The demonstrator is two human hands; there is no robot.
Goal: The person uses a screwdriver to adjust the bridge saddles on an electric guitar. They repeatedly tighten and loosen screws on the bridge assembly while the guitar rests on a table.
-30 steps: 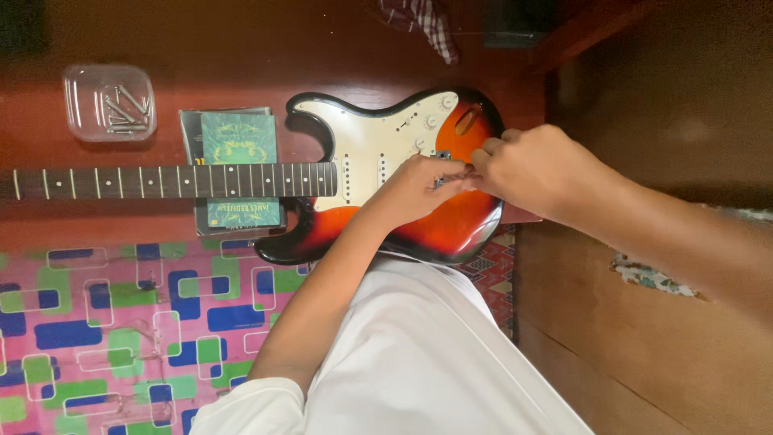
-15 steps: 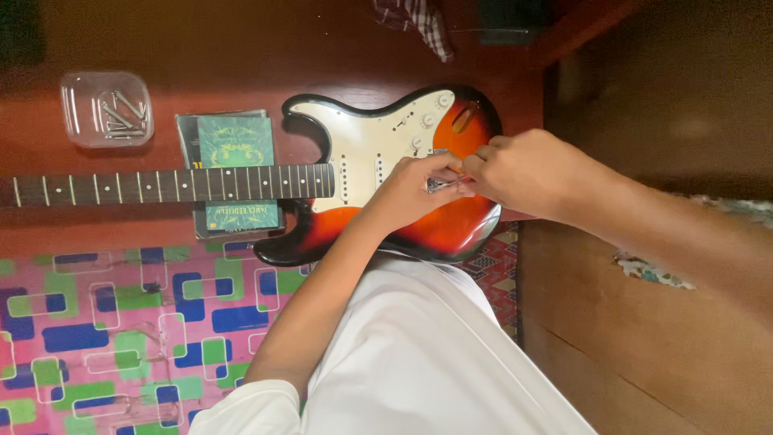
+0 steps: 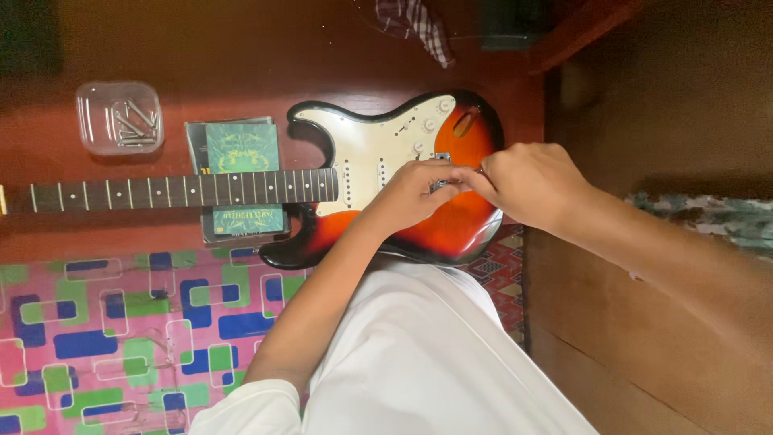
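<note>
Both hands' fingers pinched together at bridge (image 3: pixel 442 161) of electric guitar (image 3: pixel 378 153); held item unclear.

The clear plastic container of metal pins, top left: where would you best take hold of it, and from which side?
Grip the clear plastic container from above, fingers on two opposite side walls. It sits flat and open-topped on the red surface, away from the guitar neck, so all walls look reachable; the pins stay level.

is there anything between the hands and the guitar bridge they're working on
Nothing visible. The left hand and the right hand both rest directly on the body of the sunburst electric guitar at its bridge, their fingers pinched together there. The fingers hide what they pinch. The clear container of metal parts and green book lie off by the neck.
</note>
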